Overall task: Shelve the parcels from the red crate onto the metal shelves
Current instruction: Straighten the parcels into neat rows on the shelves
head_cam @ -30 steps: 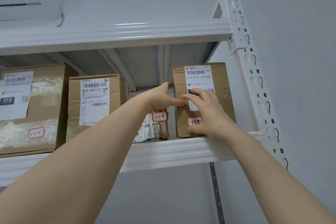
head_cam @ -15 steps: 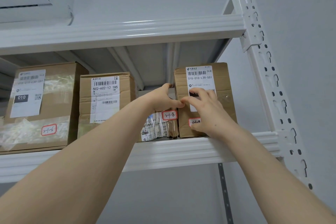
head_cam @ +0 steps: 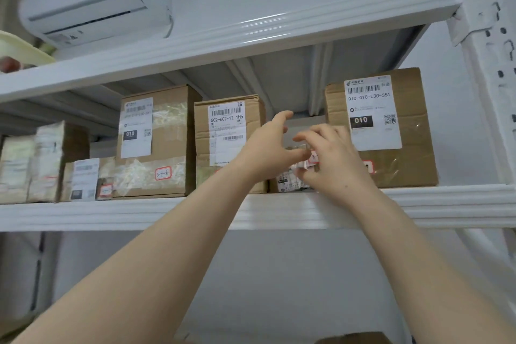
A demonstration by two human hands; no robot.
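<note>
A row of parcels (head_cam: 156,173) already stands on the metal shelf (head_cam: 167,215) — a small wrapped parcel (head_cam: 286,183) tucked among them; the left hand (head_cam: 265,151) hovers half-open, empty; the right hand (head_cam: 335,167) curls at that parcel, grip unclear; red crate unseen — remainder unknowable.

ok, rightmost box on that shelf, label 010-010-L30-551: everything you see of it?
Brown cardboard box stands upright at the right end of the metal shelf, beside the post. White shipping label on its front: barcode, black 010 block, QR code. Glossy clear tape, creased left edge. A red-bordered sticker low down is half hidden by the right hand; contact unclear.
</note>
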